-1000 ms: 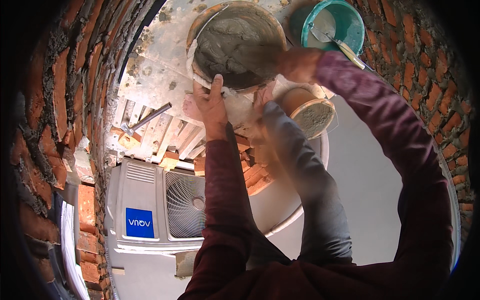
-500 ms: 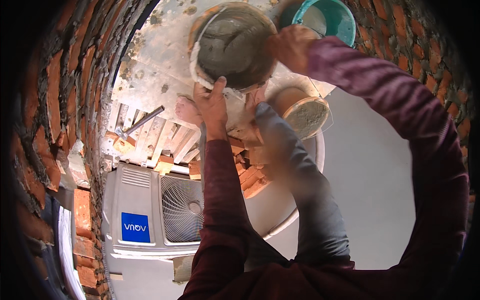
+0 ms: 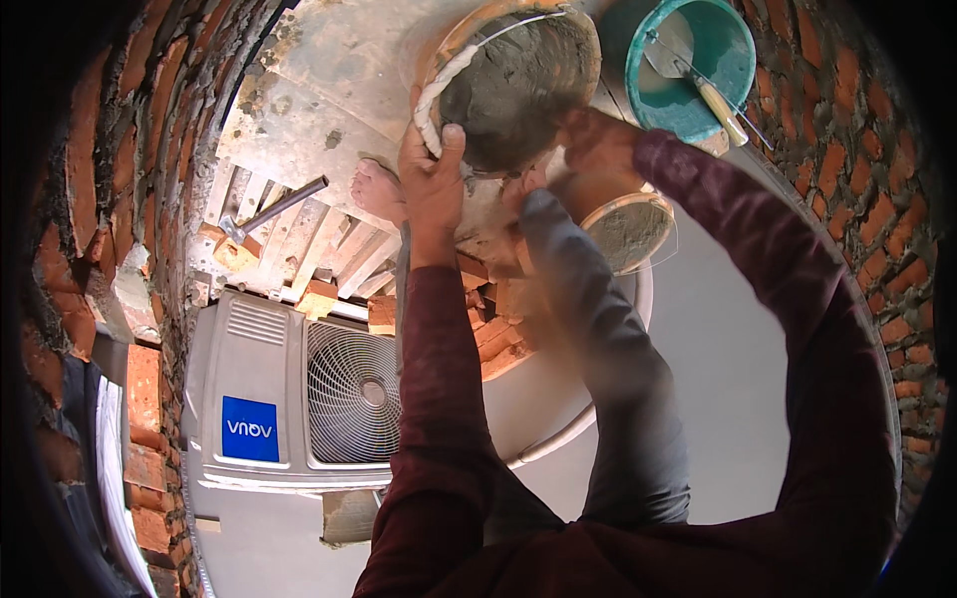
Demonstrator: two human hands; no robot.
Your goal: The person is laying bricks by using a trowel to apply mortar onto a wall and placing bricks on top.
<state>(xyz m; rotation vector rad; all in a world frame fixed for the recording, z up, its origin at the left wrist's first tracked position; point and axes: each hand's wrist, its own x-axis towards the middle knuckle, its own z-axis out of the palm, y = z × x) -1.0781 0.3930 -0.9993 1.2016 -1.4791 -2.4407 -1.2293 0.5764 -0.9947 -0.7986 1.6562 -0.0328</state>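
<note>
A large bucket (image 3: 431,75) holds wet grey mortar (image 3: 508,90) and has a wire handle with a white wrapped grip. My left hand (image 3: 436,184) grips its near-left rim, thumb over the edge. Against the near-right rim is my right hand (image 3: 595,145), curled on the bucket, its fingers dark and partly blurred. Just below that hand, a smaller bucket (image 3: 598,206) also contains mortar. At the far right a teal bucket (image 3: 738,45) has water in it, with a trowel (image 3: 720,110) resting inside, its wooden handle over the rim.
My bare feet (image 3: 377,189) stand on a stained board (image 3: 309,110) beside the large bucket. A hammer (image 3: 269,211) lies on slats at left. Below are loose bricks (image 3: 498,344) and an air-conditioner unit (image 3: 254,369). Brick walls (image 3: 85,209) rise on both sides.
My right hand has moved nearer along the large bucket's right rim. The trowel handle in the teal bucket now shows. The view has shifted; my left hand keeps its grip.
</note>
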